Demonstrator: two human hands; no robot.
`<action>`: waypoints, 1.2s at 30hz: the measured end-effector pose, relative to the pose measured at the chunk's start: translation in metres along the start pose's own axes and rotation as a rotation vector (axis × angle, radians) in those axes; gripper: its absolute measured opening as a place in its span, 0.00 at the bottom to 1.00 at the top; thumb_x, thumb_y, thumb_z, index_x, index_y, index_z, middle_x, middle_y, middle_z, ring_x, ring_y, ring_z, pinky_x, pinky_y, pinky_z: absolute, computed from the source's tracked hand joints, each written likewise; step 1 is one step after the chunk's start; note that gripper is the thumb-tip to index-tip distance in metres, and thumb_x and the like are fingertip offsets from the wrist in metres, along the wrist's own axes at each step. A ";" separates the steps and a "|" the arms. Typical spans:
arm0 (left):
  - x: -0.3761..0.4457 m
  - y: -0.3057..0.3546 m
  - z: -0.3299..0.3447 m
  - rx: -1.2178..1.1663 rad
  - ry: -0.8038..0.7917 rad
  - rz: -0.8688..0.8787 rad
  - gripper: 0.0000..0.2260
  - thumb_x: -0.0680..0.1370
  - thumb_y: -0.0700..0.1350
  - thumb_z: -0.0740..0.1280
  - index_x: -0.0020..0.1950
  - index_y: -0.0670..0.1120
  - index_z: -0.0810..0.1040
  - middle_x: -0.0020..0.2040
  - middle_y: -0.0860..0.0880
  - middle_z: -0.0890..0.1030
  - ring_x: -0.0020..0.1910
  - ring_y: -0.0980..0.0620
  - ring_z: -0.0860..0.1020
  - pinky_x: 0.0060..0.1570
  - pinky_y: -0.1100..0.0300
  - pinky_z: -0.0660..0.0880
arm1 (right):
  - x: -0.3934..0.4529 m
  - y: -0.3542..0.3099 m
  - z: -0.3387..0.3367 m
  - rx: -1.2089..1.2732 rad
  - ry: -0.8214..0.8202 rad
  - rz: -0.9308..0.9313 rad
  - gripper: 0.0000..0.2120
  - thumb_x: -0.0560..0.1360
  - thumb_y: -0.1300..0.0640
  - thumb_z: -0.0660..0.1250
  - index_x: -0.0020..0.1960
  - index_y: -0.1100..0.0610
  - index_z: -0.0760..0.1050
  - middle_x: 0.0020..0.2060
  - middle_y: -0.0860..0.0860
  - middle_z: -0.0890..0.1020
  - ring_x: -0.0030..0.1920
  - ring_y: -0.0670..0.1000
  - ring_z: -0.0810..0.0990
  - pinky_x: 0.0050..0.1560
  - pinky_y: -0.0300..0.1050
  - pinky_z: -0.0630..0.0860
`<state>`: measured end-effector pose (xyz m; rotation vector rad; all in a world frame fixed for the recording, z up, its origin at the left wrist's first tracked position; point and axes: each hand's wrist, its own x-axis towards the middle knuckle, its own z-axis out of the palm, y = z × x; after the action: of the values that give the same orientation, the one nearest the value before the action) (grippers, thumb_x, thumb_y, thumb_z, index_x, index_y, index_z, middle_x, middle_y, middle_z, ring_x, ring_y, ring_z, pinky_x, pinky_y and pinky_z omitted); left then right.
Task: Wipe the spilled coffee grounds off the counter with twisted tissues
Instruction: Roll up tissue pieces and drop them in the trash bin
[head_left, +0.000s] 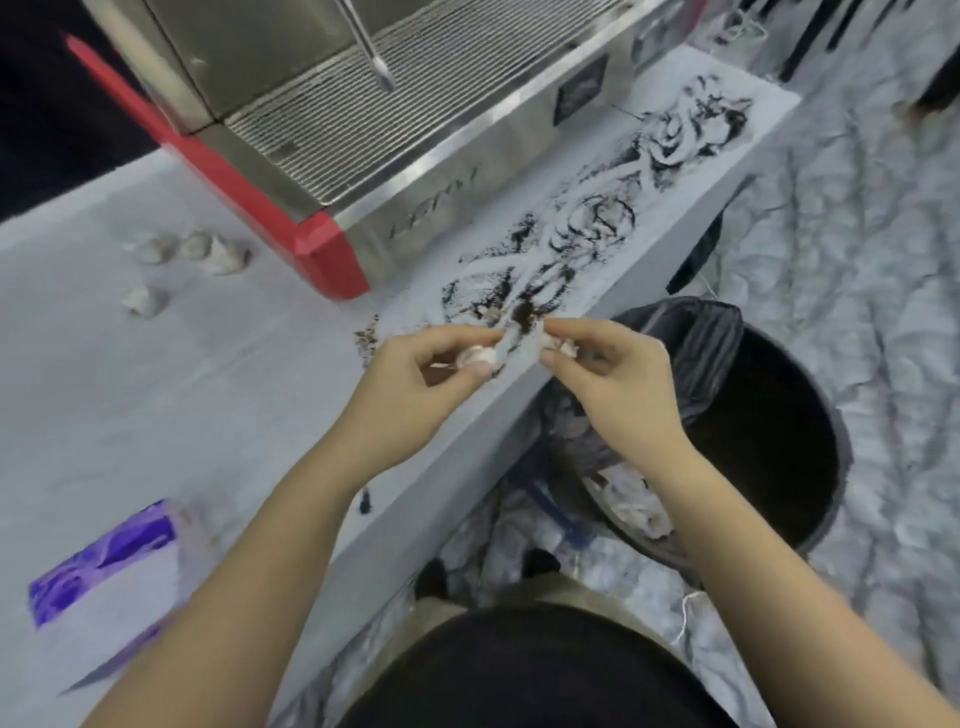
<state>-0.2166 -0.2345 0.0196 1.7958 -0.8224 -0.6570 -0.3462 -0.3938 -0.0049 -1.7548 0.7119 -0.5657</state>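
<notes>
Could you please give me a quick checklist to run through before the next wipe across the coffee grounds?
1. Tissue held at both ends by left hand and right hand: ok.
2. Tissue twisted tight enough to wipe: cannot tell, blurred.
3. Coffee grounds remaining on the counter along the machine front: not ok, still smeared widely.
4. Bin open beside the counter edge for the used tissue: ok.
5. Spare twisted tissues ready left of the espresso machine: ok.
6. Tissue box on the counter: ok.
</notes>
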 end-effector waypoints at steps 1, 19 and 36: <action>0.009 0.002 0.022 0.007 -0.020 0.008 0.11 0.78 0.42 0.70 0.60 0.49 0.83 0.57 0.55 0.83 0.55 0.58 0.81 0.56 0.58 0.79 | 0.000 0.010 -0.020 -0.054 0.052 0.001 0.10 0.73 0.60 0.74 0.53 0.52 0.83 0.49 0.45 0.85 0.46 0.42 0.82 0.46 0.34 0.78; 0.094 -0.085 0.231 0.460 -0.337 -0.127 0.32 0.80 0.48 0.66 0.80 0.51 0.53 0.80 0.50 0.58 0.79 0.44 0.54 0.75 0.48 0.58 | 0.013 0.181 -0.135 -0.508 -0.315 0.169 0.36 0.76 0.59 0.69 0.78 0.49 0.55 0.79 0.50 0.51 0.78 0.49 0.47 0.76 0.48 0.55; -0.035 -0.004 -0.034 0.021 0.475 -0.021 0.11 0.77 0.42 0.71 0.58 0.51 0.81 0.51 0.54 0.85 0.50 0.56 0.83 0.50 0.64 0.78 | 0.010 -0.029 0.078 -0.019 -0.286 -0.389 0.08 0.78 0.60 0.66 0.57 0.55 0.77 0.51 0.48 0.81 0.53 0.46 0.80 0.53 0.46 0.78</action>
<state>-0.2123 -0.1868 0.0291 1.8757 -0.4887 -0.2150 -0.2801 -0.3426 0.0014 -1.9547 0.1764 -0.5510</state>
